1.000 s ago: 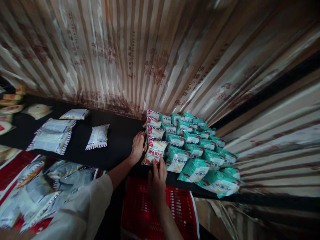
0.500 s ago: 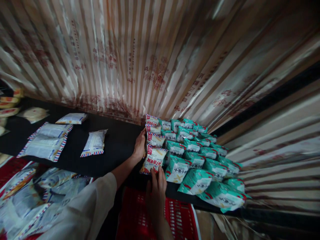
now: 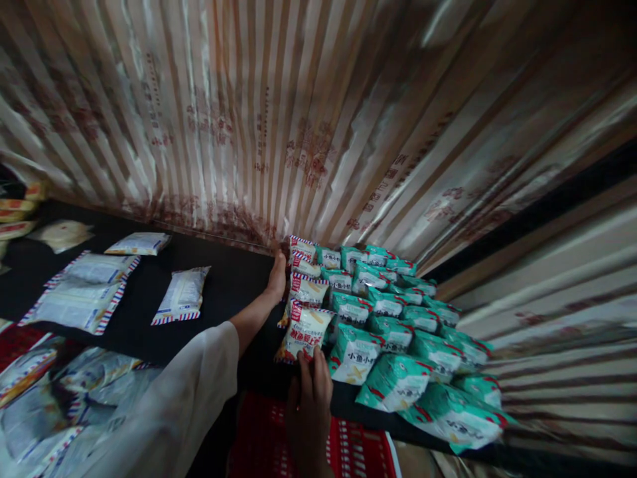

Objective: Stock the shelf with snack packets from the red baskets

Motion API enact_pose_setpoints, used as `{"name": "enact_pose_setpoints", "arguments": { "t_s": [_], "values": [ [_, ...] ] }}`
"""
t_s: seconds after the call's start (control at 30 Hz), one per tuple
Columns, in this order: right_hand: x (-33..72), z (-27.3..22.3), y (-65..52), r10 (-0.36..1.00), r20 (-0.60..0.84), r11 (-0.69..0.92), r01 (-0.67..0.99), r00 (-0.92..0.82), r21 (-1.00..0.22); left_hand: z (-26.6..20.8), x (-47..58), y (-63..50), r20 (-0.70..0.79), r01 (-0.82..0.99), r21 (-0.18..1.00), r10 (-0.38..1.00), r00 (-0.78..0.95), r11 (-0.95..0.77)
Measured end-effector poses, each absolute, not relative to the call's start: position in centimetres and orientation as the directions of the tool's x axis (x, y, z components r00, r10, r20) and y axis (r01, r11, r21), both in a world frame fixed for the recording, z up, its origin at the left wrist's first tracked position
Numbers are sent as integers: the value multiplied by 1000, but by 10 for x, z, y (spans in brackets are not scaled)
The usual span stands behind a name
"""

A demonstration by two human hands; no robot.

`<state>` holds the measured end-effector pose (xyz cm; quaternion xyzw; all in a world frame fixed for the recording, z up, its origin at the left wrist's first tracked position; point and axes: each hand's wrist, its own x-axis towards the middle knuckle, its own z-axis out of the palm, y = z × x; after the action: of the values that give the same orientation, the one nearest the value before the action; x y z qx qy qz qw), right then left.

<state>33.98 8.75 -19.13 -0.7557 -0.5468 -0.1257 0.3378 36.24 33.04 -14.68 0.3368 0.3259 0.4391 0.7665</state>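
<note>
A row of white snack bags point(image 3: 305, 332) with red-and-blue striped edges leads back along the dark table. My left hand point(image 3: 277, 275) lies along the left side of this row towards the back, fingers stretched out. My right hand point(image 3: 311, 388) is at the near end, its extended fingertips touching the lower edge of the front white bag. Neither hand is closed round a bag. Directly right of the white row stand several rows of green snack bags point(image 3: 355, 354), packed close together and leaning back.
Left on the black table point(image 3: 226, 279) lie a striped-edge bag point(image 3: 182, 294), a pair of bags point(image 3: 79, 292) and another bag point(image 3: 138, 243). More bags point(image 3: 34, 405) are heaped at lower left. A red crate point(image 3: 358, 445) stands below the table edge. Striped plastic sheeting point(image 3: 249, 119) hangs behind.
My left hand has moved slightly further back along the white row. My right hand stays at the front bag. The whole view has shifted slightly.
</note>
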Motion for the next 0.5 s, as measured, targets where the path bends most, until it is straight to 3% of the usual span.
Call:
{"name": "enact_pose_setpoints", "arguments": {
  "t_s": [0.37, 0.5],
  "values": [
    [339, -190, 89, 750, 543, -192, 910, 377, -367, -143, 353, 321, -126, -295, 925, 927, 354, 239],
    [339, -188, 90, 748, 561, -182, 923, 353, -339, -131, 338, 310, -86, -19, 995, 960, 267, 95]
  ]
}}
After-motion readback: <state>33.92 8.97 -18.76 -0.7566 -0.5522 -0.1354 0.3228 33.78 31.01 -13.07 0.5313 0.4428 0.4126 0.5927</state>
